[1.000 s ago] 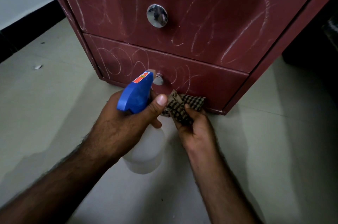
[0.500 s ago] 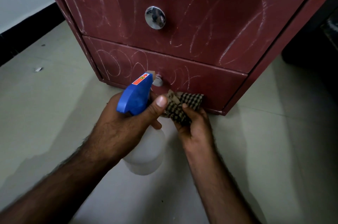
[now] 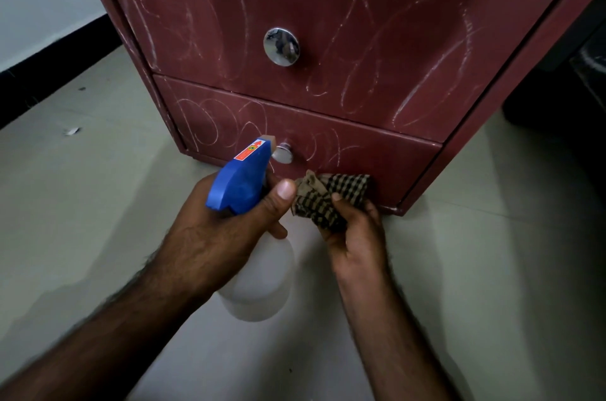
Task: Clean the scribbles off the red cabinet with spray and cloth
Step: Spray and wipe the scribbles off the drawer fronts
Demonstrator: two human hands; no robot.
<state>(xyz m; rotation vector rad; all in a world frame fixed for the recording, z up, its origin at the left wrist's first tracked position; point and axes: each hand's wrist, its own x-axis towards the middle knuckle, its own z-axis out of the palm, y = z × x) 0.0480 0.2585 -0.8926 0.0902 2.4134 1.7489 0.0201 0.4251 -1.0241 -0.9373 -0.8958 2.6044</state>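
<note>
Spray bottle, blue trigger head on a cloudy white body: rigid plastic, probably light to moderate in weight depending on fill, and the fill level cannot be read through the wall. It is best taken at the neck under the head, which is where the left hand grips it, thumb laid along the side and nozzle aimed at the lower drawer front of the red cabinet; the trigger and the fingers on it are hidden behind the head. Cloth, checked black and tan: soft, limp and light, likely to fold wherever it is pinched, so a bunched grip suits it. The right hand holds it crumpled, just in front of the drawer's bottom edge; whether it touches the panel cannot be told. Scribbles, pale chalky loops across both drawer fronts, look unwiped. Two round metal knobs, upper and lower, the lower partly covered by the nozzle. Cabinet top cut off by the frame. Tiled floor carries a small pale scrap. Dark object at the right edge is too dim to identify.
</note>
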